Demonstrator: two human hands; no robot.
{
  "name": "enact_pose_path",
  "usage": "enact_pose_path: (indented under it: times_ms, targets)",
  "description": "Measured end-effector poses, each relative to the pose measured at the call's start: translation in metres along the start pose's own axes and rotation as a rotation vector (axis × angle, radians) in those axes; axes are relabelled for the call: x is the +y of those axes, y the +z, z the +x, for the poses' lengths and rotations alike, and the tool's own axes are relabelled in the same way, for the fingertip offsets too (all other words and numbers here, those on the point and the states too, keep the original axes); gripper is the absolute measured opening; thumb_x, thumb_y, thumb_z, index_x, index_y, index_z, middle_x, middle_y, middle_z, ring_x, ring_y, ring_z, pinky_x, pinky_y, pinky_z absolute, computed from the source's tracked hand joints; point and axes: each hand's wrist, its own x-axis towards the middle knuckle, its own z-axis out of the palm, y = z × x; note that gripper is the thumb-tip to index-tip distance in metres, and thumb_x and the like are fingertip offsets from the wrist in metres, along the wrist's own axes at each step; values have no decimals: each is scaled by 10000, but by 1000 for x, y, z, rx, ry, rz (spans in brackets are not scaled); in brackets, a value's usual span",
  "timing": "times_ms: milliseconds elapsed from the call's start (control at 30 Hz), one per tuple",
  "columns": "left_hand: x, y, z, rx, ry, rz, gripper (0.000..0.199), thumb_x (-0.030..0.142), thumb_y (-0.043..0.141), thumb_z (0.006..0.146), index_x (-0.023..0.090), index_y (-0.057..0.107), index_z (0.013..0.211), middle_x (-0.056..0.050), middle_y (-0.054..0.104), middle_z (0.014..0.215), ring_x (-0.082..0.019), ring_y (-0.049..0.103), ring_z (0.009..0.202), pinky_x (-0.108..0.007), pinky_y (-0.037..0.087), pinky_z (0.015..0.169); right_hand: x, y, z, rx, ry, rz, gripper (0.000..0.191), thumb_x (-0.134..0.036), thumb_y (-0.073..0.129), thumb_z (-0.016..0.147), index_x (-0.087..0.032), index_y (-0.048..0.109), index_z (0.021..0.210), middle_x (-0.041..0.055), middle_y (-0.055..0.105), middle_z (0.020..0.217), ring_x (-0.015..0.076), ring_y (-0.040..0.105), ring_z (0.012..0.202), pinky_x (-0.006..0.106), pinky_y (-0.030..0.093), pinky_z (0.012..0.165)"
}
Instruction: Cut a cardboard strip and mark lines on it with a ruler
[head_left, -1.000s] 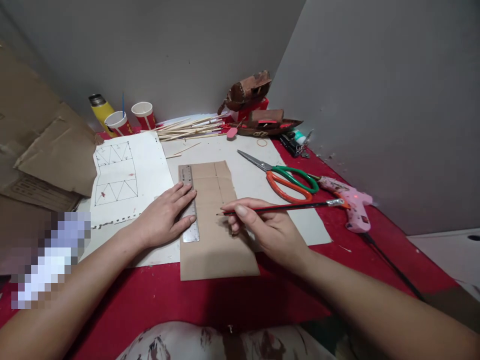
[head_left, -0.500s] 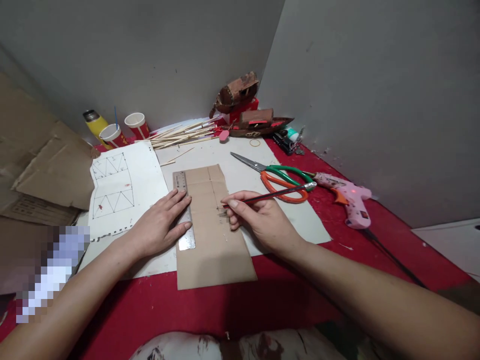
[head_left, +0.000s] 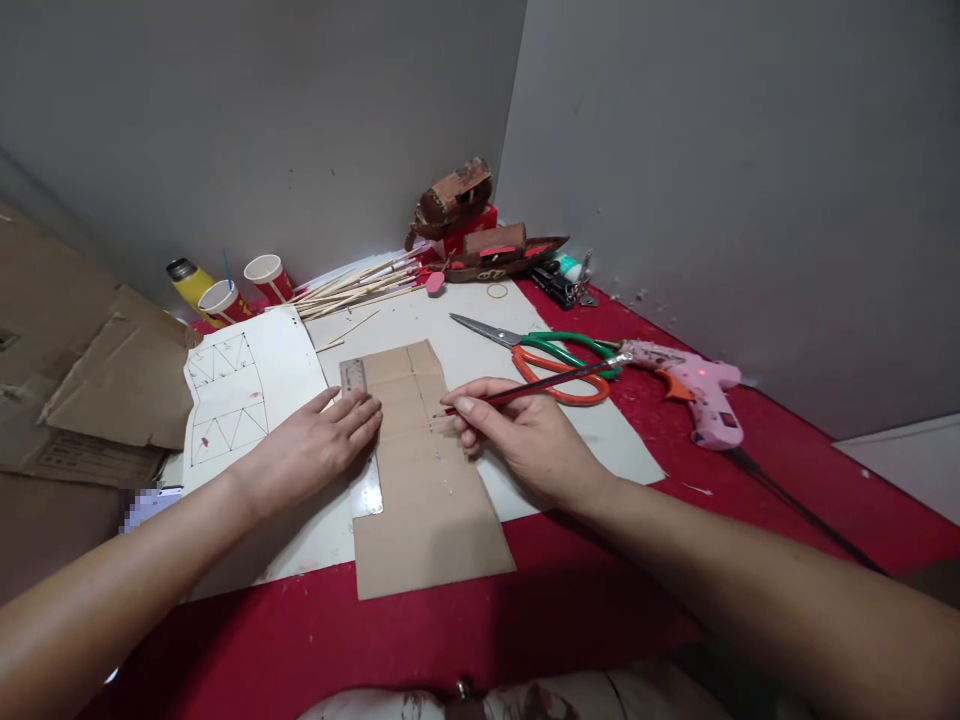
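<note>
A strip of brown cardboard (head_left: pixel 420 530) lies before me, with a thin pencil line and small marks on its right half. Along its left edge rests a metal ruler (head_left: pixel 367 495), whose middle is hidden under my left hand (head_left: pixel 322 440). That hand lies flat, fingers stretched over the ruler. My right hand (head_left: pixel 517 435) pinches a dark pencil (head_left: pixel 551 382) with red stripes, its tip pointing at the cardboard near the drawn line. Just beyond this hand are scissors (head_left: pixel 559 365) with one green and one orange handle.
Left lies a paper with a zigzag drawing (head_left: pixel 281 360); cardboard boxes (head_left: pixel 112 380) stand beside it. Behind are paper cups (head_left: pixel 266 280), a yellow bottle (head_left: pixel 191 285), wooden sticks (head_left: pixel 360 285) and model boats (head_left: pixel 495 250). A pink glue gun (head_left: pixel 709 390) lies right, trailing its cord.
The ruler has slid slightly left against the cardboard, and my left hand now covers more of it. My right hand keeps its pencil grip near the line. The view has shifted a little.
</note>
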Motion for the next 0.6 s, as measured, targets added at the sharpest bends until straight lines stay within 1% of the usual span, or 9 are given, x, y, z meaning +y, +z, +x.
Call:
enact_pose_path:
  times_ms: [67,167,267,367,433,500,600]
  targets:
    - [0,-6,5,12,45,42,443,40,368,964,131,571,1347,-171,579,1431,-305,481,1387,-506,370,1135,0,0,1,5,-6,-3,364,-500,741,794,-150,698,881,8,633,699,100,563,571,237,495,525]
    - [-1,-12,10,32,93,69,371,46,383,972,146,628,1232,-166,663,1292,-288,580,1267,-479,403,1095,0,-1,1,6,-7,-13,351,-488,734,802,-150,698,889,8,637,701,99,567,571,236,500,531]
    - [-5,-16,14,16,136,123,311,46,391,970,127,657,1109,-169,701,1129,-291,637,1112,-463,447,1010,-1,-1,1,7,-25,-23,328,-472,729,806,-154,699,884,7,637,697,99,566,569,235,499,529]
    - [-7,-17,15,1,156,156,281,64,396,972,138,662,1026,-140,699,974,-271,647,951,-417,482,892,-3,-3,2,20,-45,-36,315,-461,726,811,-155,697,880,9,644,697,101,573,568,236,503,531]
    - [-9,-18,15,-16,175,202,303,67,368,975,133,660,1025,-134,687,933,-264,637,881,-406,489,835,-4,-5,2,37,-54,-41,308,-455,721,819,-156,695,887,9,649,702,101,581,571,235,504,532]
    - [-10,-17,12,-33,185,233,336,60,337,970,120,654,1067,-141,685,943,-265,638,855,-406,497,809,-4,-7,3,49,-72,-38,297,-447,709,835,-157,693,897,6,649,707,101,586,576,233,505,537]
    - [-12,-17,6,-39,144,199,376,49,328,949,104,623,1177,-144,695,958,-253,655,799,-382,518,731,-3,-9,5,51,-108,-37,296,-447,682,866,-158,688,931,2,644,716,102,594,589,241,518,563]
